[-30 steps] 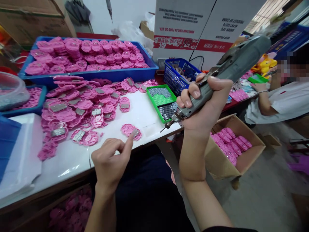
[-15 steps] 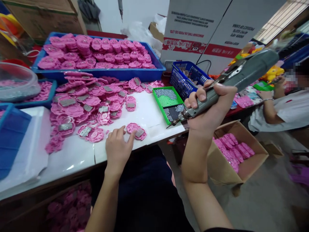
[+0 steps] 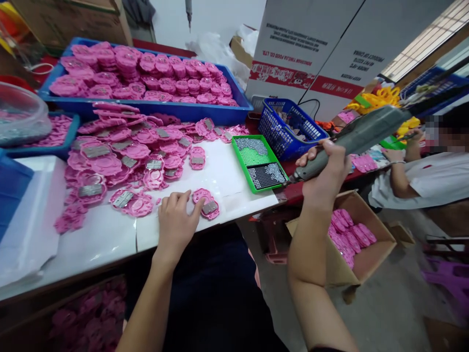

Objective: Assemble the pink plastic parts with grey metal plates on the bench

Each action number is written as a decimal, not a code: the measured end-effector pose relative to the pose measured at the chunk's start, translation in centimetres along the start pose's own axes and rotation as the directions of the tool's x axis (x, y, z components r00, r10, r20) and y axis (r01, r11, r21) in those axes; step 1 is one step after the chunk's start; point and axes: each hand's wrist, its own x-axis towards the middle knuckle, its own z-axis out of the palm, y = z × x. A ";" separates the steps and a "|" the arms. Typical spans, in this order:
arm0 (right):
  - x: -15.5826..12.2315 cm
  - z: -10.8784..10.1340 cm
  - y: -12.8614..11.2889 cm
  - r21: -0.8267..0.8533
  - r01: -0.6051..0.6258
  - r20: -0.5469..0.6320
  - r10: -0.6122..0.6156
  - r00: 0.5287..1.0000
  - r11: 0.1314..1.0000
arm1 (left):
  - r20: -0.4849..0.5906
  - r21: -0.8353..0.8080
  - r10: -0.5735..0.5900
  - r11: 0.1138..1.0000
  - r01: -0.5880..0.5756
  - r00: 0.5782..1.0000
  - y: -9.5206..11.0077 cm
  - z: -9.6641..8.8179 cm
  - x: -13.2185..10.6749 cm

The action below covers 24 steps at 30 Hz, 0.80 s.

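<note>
In my right hand (image 3: 326, 171) is a grey electric screwdriver (image 3: 351, 139), fingers wrapped round its body. It slants down to the left, its tip near the right corner of a green tray (image 3: 250, 178). Small metal screws (image 3: 275, 172) lie on the black grid in the tray's front compartment, and more lie in the back one. My left hand (image 3: 178, 217) rests on the white table surface with fingers stretched out. Its thumb touches the left edge of a pink plastic case part (image 3: 206, 203) with a grey metal plate. Another such part (image 3: 131, 202) lies left of that hand.
A heap of pink parts (image 3: 124, 146) covers the table's left side. Behind it stands a blue bin (image 3: 161, 110) of stacked parts. A blue basket (image 3: 293, 132) stands behind the tray. Below right is a cardboard box (image 3: 373, 254) with pink parts. A co-worker (image 3: 436, 171) sits at the right.
My right hand has moved right and slightly down with the screwdriver, whose tip has gone from the tray's front edge to its right corner. My left hand stays by the pink part.
</note>
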 end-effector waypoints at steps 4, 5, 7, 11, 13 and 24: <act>2.0 -2.7 1.5 -0.203 0.057 -0.064 -0.071 0.995 0.977 | 0.056 -0.007 0.000 1.000 0.000 0.998 0.2 -0.2 0.7; 2.6 -3.6 1.8 -0.258 0.049 -0.068 -0.069 0.995 0.965 | 0.071 -0.018 -0.009 1.000 0.010 0.997 0.3 -0.3 0.8; 3.8 -5.2 2.0 -0.353 0.041 -0.085 -0.076 0.993 0.935 | 0.093 -0.067 -0.027 0.997 0.033 0.995 0.4 -0.6 0.9; 5.4 -7.4 2.1 -0.363 0.012 -0.106 -0.054 0.993 0.932 | 0.100 -0.244 -0.057 0.967 0.080 0.993 0.5 -1.3 0.8; 5.6 -7.8 2.1 -0.297 -0.021 -0.089 -0.005 0.996 0.955 | 0.099 -0.342 -0.078 0.934 0.107 0.992 0.6 -1.6 0.7; -3.4 -1.8 4.3 -0.551 0.236 -0.051 -0.315 0.948 0.801 | 0.146 -0.807 -0.224 0.536 0.247 0.964 0.6 -2.3 -0.1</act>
